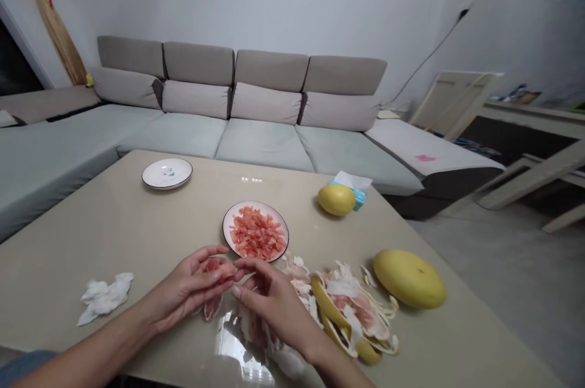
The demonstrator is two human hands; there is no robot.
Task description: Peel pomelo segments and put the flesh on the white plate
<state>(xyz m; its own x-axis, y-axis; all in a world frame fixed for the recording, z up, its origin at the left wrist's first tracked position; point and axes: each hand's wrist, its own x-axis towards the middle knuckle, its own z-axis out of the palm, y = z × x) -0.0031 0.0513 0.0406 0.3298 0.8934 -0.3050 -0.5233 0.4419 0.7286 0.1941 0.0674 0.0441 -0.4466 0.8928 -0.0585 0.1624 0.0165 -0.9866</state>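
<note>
Pink pomelo flesh (pixel 223 270) is gripped between the thumb and fingers of my left hand (pixel 194 284). My right hand (pixel 272 299) meets it from the right, its index fingertip at the edge of the flesh. Its thumb is lower, with a visible gap between the two. Another pomelo piece in its skin (pixel 212 307) shows under my left hand; part of it is hidden. Just beyond my hands stands a dark-rimmed plate (pixel 226 234) heaped with peeled pomelo pulp (pixel 256 234). Beside my right wrist lies a pile of yellow rind and pale membrane (pixel 350 309).
A whole yellow pomelo (pixel 409 278) lies on the right of the glossy table (pixel 183 217). Another yellow fruit (pixel 337 200) sits before a tissue pack (pixel 359 190). A white plate (pixel 167 173) is at the back left, crumpled tissue (pixel 106 296) at the near left. A sofa (pixel 260 138) stands beyond.
</note>
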